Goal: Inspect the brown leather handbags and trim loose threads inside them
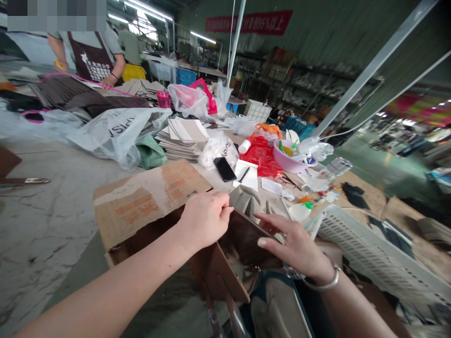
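My left hand [206, 219] is closed at the upper corner of a dark brown, leather-like panel [246, 237], beside an open cardboard box [151, 199]. My right hand [296, 241], with a bangle on the wrist, is at the panel's right part. Its fingers are apart, with the thumb on the near side and the other fingers by the far side of the edge. Another brown piece [221, 274] hangs below my left hand, with two strap-like strips under it. My left forearm hides part of the box's inside.
A white perforated basket [380, 253] stands at the right. Behind the box lie a phone [224, 169], a pen [244, 174], a stack of grey sheets [183, 138], plastic bags and a lilac basin [292, 162]. A co-worker in an apron [91, 58] stands across the table.
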